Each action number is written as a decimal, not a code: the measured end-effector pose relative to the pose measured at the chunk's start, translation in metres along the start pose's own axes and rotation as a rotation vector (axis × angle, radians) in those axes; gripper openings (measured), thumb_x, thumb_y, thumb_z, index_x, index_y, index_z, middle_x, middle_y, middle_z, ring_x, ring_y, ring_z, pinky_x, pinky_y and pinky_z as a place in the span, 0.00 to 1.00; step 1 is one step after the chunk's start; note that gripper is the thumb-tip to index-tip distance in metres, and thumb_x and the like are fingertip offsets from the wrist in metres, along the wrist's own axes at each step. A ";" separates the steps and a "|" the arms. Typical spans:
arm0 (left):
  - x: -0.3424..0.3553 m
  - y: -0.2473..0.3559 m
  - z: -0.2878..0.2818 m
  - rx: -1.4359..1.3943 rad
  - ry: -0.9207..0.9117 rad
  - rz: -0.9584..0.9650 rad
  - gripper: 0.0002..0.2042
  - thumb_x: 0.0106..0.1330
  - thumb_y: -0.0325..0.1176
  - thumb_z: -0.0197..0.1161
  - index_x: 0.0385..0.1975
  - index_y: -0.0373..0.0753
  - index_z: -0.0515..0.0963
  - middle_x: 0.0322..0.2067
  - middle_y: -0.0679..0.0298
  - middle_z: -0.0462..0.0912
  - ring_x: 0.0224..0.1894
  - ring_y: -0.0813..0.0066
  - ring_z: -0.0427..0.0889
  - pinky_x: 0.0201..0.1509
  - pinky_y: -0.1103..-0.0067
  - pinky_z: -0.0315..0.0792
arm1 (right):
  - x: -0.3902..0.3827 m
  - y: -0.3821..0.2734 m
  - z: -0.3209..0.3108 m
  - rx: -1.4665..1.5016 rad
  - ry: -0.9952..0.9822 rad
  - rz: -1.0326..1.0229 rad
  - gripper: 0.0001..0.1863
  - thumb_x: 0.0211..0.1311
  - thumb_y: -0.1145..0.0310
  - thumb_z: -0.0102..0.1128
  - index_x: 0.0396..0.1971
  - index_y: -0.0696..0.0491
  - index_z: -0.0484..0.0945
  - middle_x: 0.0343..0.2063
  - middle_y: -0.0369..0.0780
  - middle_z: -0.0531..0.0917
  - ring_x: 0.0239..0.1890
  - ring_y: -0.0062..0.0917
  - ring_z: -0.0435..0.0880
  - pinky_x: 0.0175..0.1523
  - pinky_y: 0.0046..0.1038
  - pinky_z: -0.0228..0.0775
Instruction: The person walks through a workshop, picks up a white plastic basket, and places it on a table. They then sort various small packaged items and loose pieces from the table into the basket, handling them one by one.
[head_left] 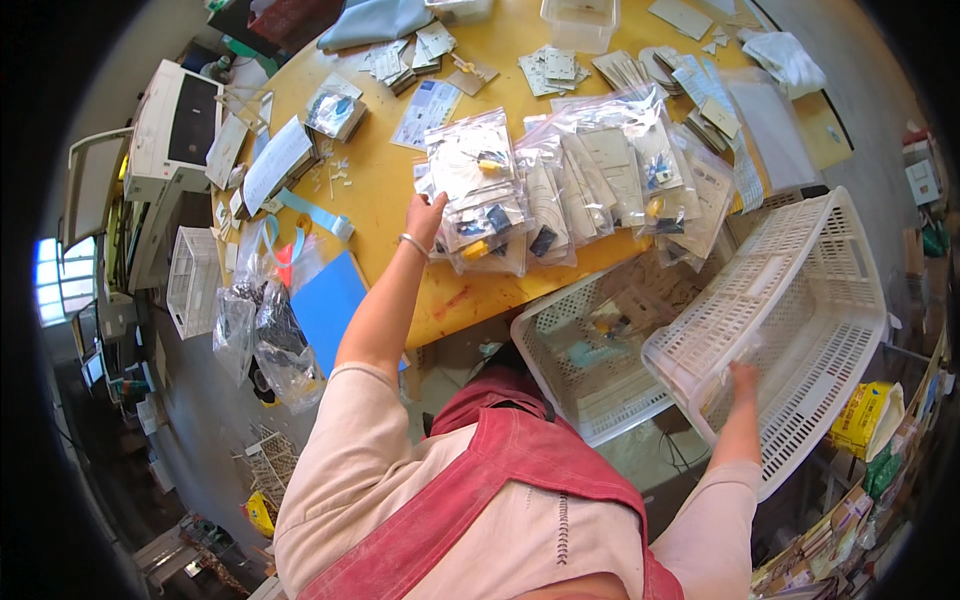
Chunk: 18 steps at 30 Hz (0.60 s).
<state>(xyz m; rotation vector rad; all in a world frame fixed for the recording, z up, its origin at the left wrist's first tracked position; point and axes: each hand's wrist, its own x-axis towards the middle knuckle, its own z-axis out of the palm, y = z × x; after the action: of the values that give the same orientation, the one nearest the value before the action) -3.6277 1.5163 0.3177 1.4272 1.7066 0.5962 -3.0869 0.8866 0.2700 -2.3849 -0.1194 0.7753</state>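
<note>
Bags (pixel 585 180) stand filled along the near edge of the yellow table (pixel 450 305); loose stacks (pixel 553 70) at its far side look unbagged. My left hand (pixel 426 217) touches the leftmost bags; beside the table, my right hand (pixel 743 382) meets a tilted crate (pixel 745 285). Whether either grips, I cannot tell.

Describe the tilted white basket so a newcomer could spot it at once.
Start at the yellow table and go to its near right side, past the heap of clear bags. Two perforated white baskets sit close together there; the tilted white basket is the right one. Unlike the left basket, it slants steeply and has the right hand at it.
</note>
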 end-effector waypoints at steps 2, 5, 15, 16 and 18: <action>0.017 0.016 0.014 0.065 0.011 -0.008 0.36 0.57 0.50 0.74 0.55 0.25 0.72 0.50 0.46 0.80 0.51 0.54 0.80 0.49 0.66 0.75 | 0.003 -0.026 -0.013 -0.050 0.226 0.081 0.27 0.52 0.70 0.71 0.52 0.67 0.77 0.43 0.48 0.84 0.47 0.37 0.82 0.56 0.35 0.73; 0.047 0.037 0.038 0.099 -0.196 -0.154 0.41 0.54 0.53 0.75 0.59 0.24 0.70 0.53 0.42 0.78 0.51 0.52 0.81 0.52 0.65 0.76 | -0.005 -0.056 -0.060 0.119 0.538 -0.024 0.26 0.59 0.68 0.65 0.55 0.66 0.75 0.47 0.49 0.82 0.51 0.38 0.80 0.60 0.35 0.69; 0.122 -0.025 0.017 -0.125 -0.182 -0.167 0.18 0.53 0.38 0.79 0.34 0.31 0.82 0.29 0.64 0.83 0.28 0.76 0.77 0.33 0.75 0.73 | -0.159 -0.397 0.086 0.352 0.039 -0.743 0.09 0.66 0.75 0.59 0.44 0.56 0.81 0.40 0.36 0.84 0.41 0.19 0.81 0.49 0.24 0.74; 0.122 -0.021 0.024 -0.158 -0.227 -0.155 0.17 0.54 0.39 0.78 0.33 0.32 0.82 0.29 0.65 0.83 0.28 0.76 0.77 0.32 0.76 0.72 | -0.170 -0.408 0.114 0.334 -0.122 -0.698 0.11 0.65 0.73 0.60 0.46 0.57 0.80 0.40 0.37 0.84 0.40 0.20 0.81 0.47 0.24 0.75; 0.109 0.008 0.019 -0.218 -0.284 -0.129 0.16 0.56 0.39 0.77 0.32 0.32 0.83 0.28 0.66 0.83 0.27 0.78 0.76 0.31 0.77 0.71 | -0.181 -0.416 0.164 0.201 -0.303 -0.674 0.14 0.66 0.71 0.60 0.49 0.58 0.80 0.39 0.39 0.84 0.41 0.22 0.82 0.47 0.25 0.75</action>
<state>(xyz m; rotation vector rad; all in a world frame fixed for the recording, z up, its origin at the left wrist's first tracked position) -3.6104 1.6202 0.2823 1.1768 1.4492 0.4678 -3.2857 1.2606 0.5005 -1.8381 -0.8732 0.7573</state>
